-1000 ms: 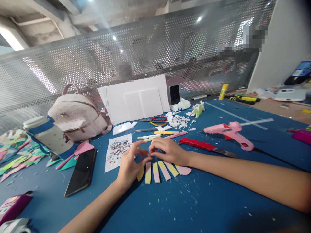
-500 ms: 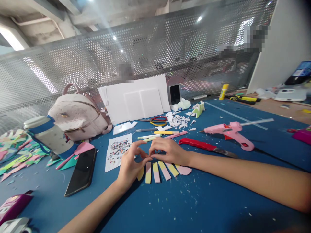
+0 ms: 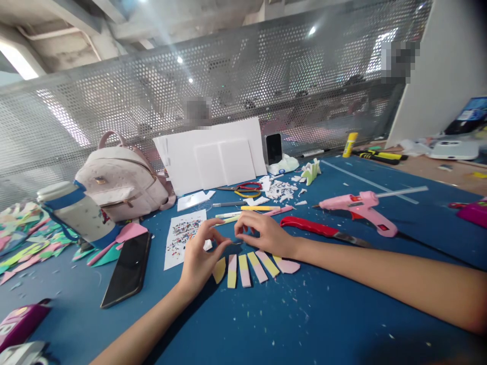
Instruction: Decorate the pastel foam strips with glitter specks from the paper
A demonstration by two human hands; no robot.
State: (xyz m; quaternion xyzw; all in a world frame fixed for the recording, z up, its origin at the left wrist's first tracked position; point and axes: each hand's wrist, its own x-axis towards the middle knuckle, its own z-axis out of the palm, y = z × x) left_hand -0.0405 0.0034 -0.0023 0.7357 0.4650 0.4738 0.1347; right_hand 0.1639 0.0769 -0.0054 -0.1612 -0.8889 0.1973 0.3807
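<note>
A tiny sliver (image 3: pixel 237 244) is pinched in the left hand (image 3: pixel 198 259), presumably for fine control; whether anything is gripped by the curled right hand (image 3: pixel 269 234) cannot be told. Pastel strips (image 3: pixel 244 271) are fanned close by on the worktop (image 3: pixel 304 319), seemingly for separation.

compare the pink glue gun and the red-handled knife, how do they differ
Colour: the glue gun is mostly pink, while the knife has a red handle and a greyish blade.
Shape: the glue gun has a grip angling off its body; the knife is long and slim.
Place: the knife lies closer to the right hand than the glue gun does.
Both lie on the blue table, unheld.
</note>
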